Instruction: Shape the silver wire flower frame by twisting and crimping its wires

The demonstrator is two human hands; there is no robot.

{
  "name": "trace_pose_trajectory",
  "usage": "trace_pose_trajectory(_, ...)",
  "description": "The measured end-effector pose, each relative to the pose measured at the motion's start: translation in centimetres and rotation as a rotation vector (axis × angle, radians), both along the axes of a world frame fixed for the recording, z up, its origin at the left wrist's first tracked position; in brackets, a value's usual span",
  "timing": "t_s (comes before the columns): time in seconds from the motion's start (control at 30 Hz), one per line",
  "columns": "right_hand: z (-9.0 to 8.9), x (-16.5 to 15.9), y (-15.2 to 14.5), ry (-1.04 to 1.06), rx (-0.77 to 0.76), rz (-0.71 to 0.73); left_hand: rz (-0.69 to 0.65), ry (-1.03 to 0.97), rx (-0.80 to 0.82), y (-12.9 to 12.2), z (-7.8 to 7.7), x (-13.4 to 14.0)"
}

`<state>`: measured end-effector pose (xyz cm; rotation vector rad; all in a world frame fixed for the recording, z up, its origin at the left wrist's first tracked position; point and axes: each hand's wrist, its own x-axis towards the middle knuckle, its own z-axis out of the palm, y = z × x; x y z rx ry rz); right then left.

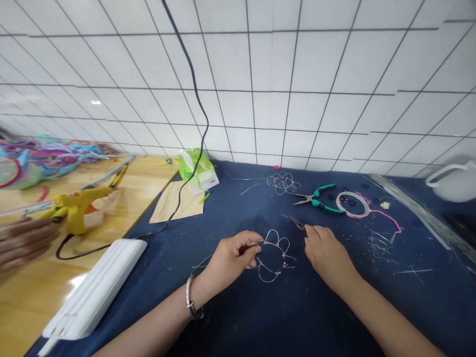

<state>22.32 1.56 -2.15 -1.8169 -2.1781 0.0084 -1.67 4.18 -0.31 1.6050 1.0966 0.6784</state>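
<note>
Pinched at its left side in the left hand (235, 254), over navy cloth (274, 323): a beaded wire flower (283, 256), spread rightward from the grip. Beyond and right of the flower, apart from it: small dark-tipped pliers (298, 225), wrapped in the right hand (328, 256) and slanted up-left. Farther beyond the flower: a looped wire ornament (284, 183); farther right, teal-handled pliers (315, 202).

It's a craft workspace — glue gun (78, 211), pliers (299, 226), wire scraps (380, 243).
</note>
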Motion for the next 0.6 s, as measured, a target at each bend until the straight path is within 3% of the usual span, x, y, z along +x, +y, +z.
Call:
trace_pose_trajectory(0.07, 0.8, 0.3, 0.1, 0.369, -0.105, -0.037, 0.003, -0.006, 0.004, 0.0, -0.3, 0.0)
trace_pose_trajectory(0.23, 3.5, -0.2, -0.4, 1.625, -0.680, -0.105, -0.002, 0.010, 0.011, 0.1, -0.8, -0.1)
trace_pose_trajectory(0.33, 4.8, -1.3, -1.2, 1.968, -0.846, -0.074, -0.001, 0.025, 0.037, 0.2, -1.0, -0.2)
trace_pose_trajectory(0.4, 5.4, -2.2, -1.9, 1.978, -0.935, 0.009, -0.002, 0.048, 0.070, 0.3, -1.1, -0.3)
trace_pose_trajectory(0.47, 5.8, -3.0, -2.5, 1.837, -0.951, 0.068, -0.003, 0.073, 0.099, 0.3, -1.1, -0.3)
trace_pose_trajectory(0.53, 6.0, -3.5, -3.0, 1.530, -0.884, 0.073, -0.001, 0.094, 0.111, 0.3, -0.9, -0.3)
trace_pose_trajectory(0.6, 5.9, -3.8, -3.3, 1.103, -0.687, 0.088, 0.000, 0.109, 0.106, 0.3, -0.8, -0.3)
